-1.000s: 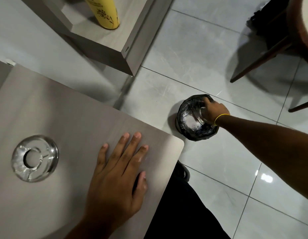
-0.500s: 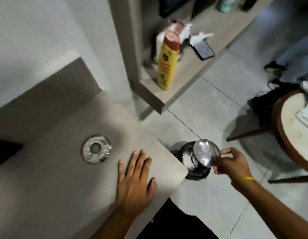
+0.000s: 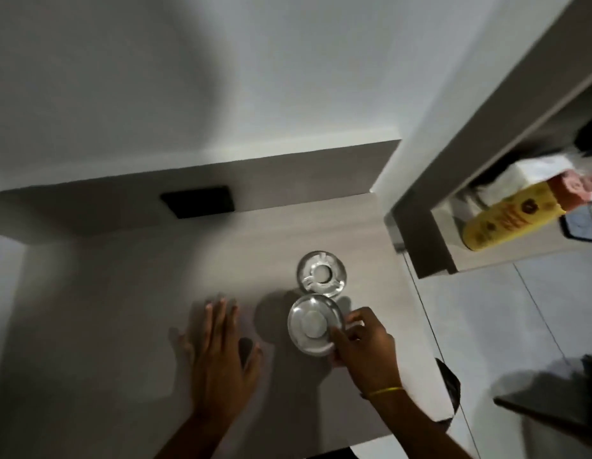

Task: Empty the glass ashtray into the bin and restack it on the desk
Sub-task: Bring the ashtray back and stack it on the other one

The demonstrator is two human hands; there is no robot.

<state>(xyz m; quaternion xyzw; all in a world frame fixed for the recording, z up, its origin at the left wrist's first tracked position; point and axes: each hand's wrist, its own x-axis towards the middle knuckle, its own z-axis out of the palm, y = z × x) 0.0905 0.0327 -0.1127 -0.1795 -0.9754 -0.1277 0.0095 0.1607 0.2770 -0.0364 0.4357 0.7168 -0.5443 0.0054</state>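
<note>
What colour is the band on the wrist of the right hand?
Yellow. The thin wrist band shows clearly in the head view, just behind the right hand.

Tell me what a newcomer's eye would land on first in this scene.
First, the glass ashtray gripped by its rim in the right hand, just above the desk. Just behind it lies a second glass ashtray; the left hand rests flat beside them. A yellow bottle stands out on the right-hand shelf.

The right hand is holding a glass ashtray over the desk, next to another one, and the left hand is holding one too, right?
Not quite. In the head view the left hand holds nothing; it lies flat on the desk. The rest is right: the right hand holds a glass ashtray over the desk, beside the other ashtray.
</note>
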